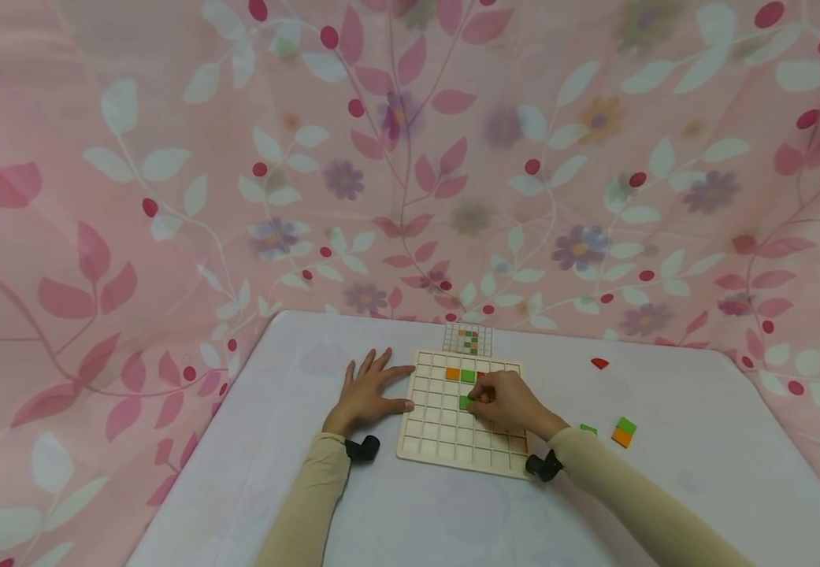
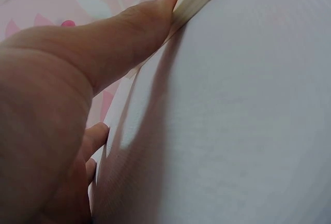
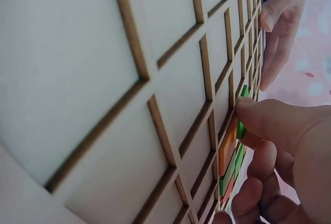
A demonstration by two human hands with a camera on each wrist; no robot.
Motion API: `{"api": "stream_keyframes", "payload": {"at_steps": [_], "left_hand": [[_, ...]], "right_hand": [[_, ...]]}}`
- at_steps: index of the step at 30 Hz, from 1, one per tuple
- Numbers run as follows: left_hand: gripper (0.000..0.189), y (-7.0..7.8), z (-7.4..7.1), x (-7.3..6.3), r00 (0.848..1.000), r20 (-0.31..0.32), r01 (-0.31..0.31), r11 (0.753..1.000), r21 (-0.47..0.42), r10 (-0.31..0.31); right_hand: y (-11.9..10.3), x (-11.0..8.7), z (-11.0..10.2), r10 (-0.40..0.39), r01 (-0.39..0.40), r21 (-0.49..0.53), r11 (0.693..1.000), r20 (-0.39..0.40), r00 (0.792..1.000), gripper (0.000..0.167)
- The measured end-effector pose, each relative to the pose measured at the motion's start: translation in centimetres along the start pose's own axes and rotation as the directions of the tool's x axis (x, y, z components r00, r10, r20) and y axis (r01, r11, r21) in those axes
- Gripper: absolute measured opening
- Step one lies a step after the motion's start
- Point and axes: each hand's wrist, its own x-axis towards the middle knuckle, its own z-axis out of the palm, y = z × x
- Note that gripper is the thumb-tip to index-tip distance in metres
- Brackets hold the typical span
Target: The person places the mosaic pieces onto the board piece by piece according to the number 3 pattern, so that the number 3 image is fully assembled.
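My right hand (image 1: 512,403) pinches a green tile (image 1: 465,403) between thumb and fingers, near the middle of the grid board (image 1: 427,431). My left hand (image 1: 367,395) is spread, fingers extended; thumb and index fingertip contact the board's left edge. The board lies flat on the worktop (image 1: 445,516), a pattern card (image 1: 455,345) adjoining its far edge.

1 green tile (image 1: 465,403) in right hand (image 1: 511,402), 1 board (image 1: 438,450) under grip, 1 card (image 1: 468,340) beyond, 4 loose pieces (image 1: 621,438) visible right of it
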Motion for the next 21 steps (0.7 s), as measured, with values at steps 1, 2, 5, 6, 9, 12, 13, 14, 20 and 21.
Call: {"api": "stream_keyframes", "payload": {"at_steps": [1, 2, 5, 6, 9, 12, 13, 14, 20, 21], "left_hand": [[0.072, -0.02, 0.02, -0.01, 1.000, -0.001, -0.002, 1.000, -0.002, 0.002], [0.072, -0.03, 0.03, -0.04, 1.000, -0.003, -0.004, 1.000, -0.005, 0.004], [0.072, -0.04, 0.06, -0.08, 1.000, -0.005, -0.005, 1.000, -0.014, 0.005], [0.072, -0.03, 0.08, -0.08, 1.000, -0.005, -0.005, 1.000, -0.013, 0.005], [0.072, 0.04, 0.07, -0.06, 1.000, -0.007, -0.005, 1.000, -0.009, 0.005], [0.072, 0.14, 0.01, -0.05, 1.000, -0.008, -0.003, 1.000, -0.005, 0.003], [0.072, 0.17, -0.01, -0.06, 1.000, -0.009, -0.002, 1.000, -0.006, 0.002], [0.072, 0.19, -0.02, -0.06, 1.000, -0.008, -0.002, 1.000, -0.005, 0.002], [0.072, 0.20, 0.02, -0.10, 1.000, -0.008, -0.006, 1.000, 0.004, 0.006], [0.072, 0.20, 0.02, -0.09, 1.000, -0.008, -0.007, 1.000, 0.006, 0.007]], "right_hand": [[0.05, 0.02, -0.02, 0.006, -0.006, 0.007, 1.000, 0.003, 1.000, 0.010], [0.08, 0.04, -0.05, 0.014, -0.014, 0.013, 1.000, 0.006, 1.000, 0.010], [0.08, 0.06, -0.17, 0.030, -0.030, 0.031, 0.999, 0.015, 0.999, 0.008], [0.06, 0.03, -0.21, 0.025, -0.026, 0.039, 0.999, 0.016, 1.000, 0.008], [0.02, -0.04, -0.29, 0.030, -0.031, 0.060, 0.998, 0.023, 0.999, 0.006], [0.07, -0.12, -0.26, 0.025, -0.026, 0.064, 0.998, 0.020, 0.999, 0.006], [0.09, -0.13, -0.24, 0.031, -0.032, 0.061, 0.998, 0.017, 0.999, 0.006], [0.10, -0.13, -0.19, 0.032, -0.032, 0.059, 0.998, 0.012, 0.999, 0.006], [-0.27, -0.04, 0.11, 0.083, -0.082, 0.061, 0.995, -0.012, 0.996, 0.006], [-0.38, -0.02, 0.15, 0.099, -0.098, 0.063, 0.993, -0.013, 0.995, 0.006]]}}
